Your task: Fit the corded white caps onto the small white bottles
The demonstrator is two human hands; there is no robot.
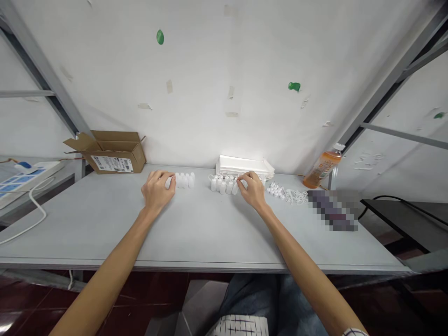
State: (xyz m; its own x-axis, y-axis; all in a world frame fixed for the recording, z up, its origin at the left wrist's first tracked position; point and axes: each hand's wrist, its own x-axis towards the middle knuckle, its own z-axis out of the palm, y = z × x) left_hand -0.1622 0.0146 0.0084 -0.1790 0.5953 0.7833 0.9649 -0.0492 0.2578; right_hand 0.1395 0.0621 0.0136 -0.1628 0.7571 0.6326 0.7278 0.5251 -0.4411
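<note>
At the back left of the table, a group of small white bottles (185,180) stands close together. My left hand (156,190) is at its left end, thumb and fingers curled together; what they pinch is hidden. A second group of small white bottles (222,186) stands near the middle. My right hand (252,190) is at that group's right side, thumb and forefinger pinched on a slightly tilted small white bottle (234,188). Right of this hand lie loose small white caps (276,190) and a tangle of white cords or loops (296,196).
Behind the middle bottles lies a stack of white trays or boxes (243,164) against the wall. An open cardboard box (112,156) stands back left. A bottle of orange drink (322,167) leans back right, near a blurred-out dark item (332,212). A power strip (26,179) is far left.
</note>
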